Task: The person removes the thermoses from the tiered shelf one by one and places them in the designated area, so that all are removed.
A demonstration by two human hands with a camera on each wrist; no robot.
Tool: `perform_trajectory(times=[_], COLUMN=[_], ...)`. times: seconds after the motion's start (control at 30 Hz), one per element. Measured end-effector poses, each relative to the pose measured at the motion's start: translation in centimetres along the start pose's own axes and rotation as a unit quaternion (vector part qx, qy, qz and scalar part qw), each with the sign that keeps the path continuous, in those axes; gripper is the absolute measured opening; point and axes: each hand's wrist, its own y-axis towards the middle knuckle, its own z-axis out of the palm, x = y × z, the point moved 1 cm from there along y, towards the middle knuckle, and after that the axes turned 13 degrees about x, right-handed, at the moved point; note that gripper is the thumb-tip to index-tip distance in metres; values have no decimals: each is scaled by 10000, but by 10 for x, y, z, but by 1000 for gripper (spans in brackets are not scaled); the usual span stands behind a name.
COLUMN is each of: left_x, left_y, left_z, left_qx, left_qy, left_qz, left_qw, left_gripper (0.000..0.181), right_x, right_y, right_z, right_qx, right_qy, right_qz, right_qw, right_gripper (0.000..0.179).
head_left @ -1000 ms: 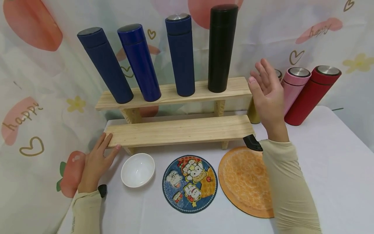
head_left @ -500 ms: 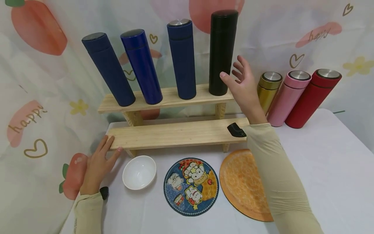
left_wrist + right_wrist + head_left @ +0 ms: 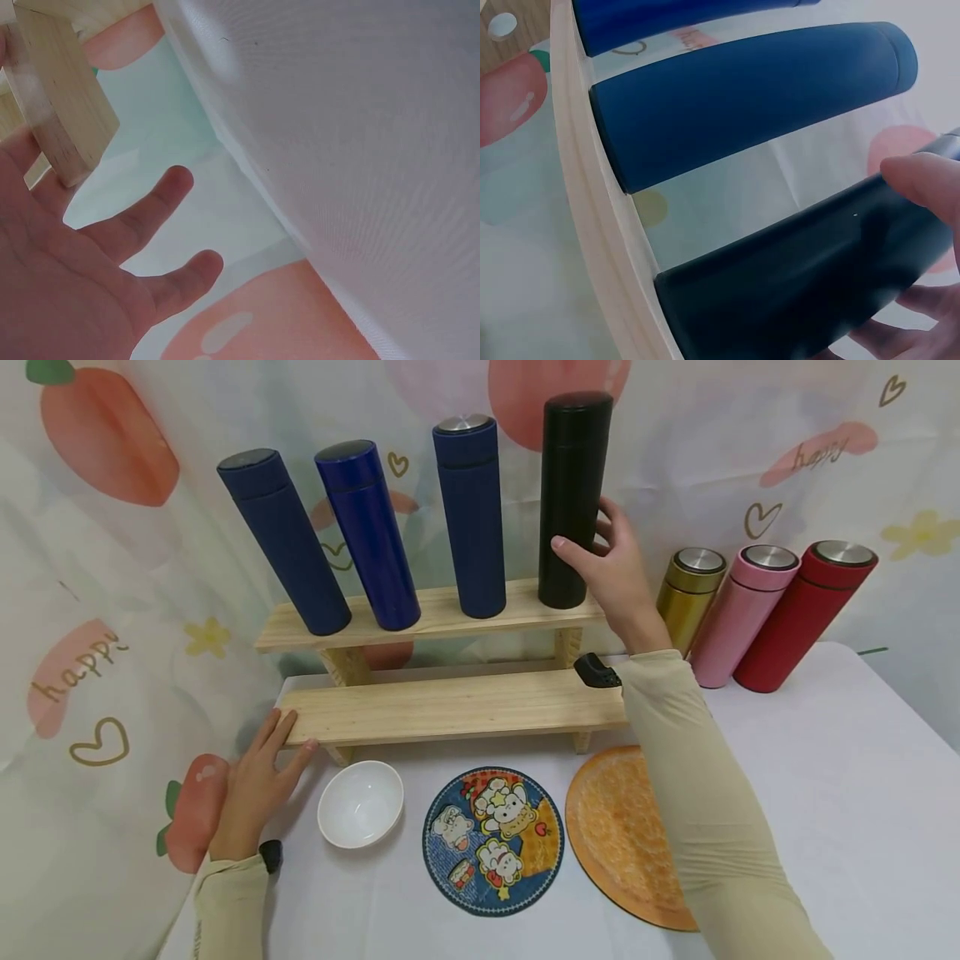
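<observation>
A black thermos bottle [image 3: 573, 493] stands at the right end of the upper shelf [image 3: 420, 621]. My right hand [image 3: 618, 572] grips it around the lower half, thumb across the front and fingers going behind. In the right wrist view, the thumb [image 3: 922, 180] lies on the black thermos and the fingertips are hidden behind it. My left hand [image 3: 255, 789] rests at the left end of the lower shelf [image 3: 450, 706], fingers spread. The left wrist view shows some fingers against that wooden end [image 3: 64, 97] and two fingers free of it.
Several blue thermos bottles [image 3: 472, 527] share the upper shelf. Gold [image 3: 686, 602], pink [image 3: 742, 618] and red thermos bottles [image 3: 802, 618] lean at the right. In front are a white bowl [image 3: 360, 806], a cartoon round mat [image 3: 491, 843] and an orange round mat [image 3: 622, 835].
My right hand has moved left from beside the gold thermos and closed around the black thermos. My left hand stays at the shelf end. The head view has shifted slightly.
</observation>
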Motion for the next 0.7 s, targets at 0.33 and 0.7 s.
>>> perform_trajectory(times=[0.33,0.7], left_x=[-3,-1], left_y=[0,0], left_z=[1,0], left_qx=[-11,93], left_qy=[-54,4], left_qz=[2,-109], left_qw=[10000,9999], left_gripper=[79,81], right_x=[7,11], right_y=[8,-4], right_z=[-4,-2], right_qx=[-51,-309], right_qy=[-197,-160], right_qz=[141,15], right_qw=[9997,9994], right_gripper=[85,80])
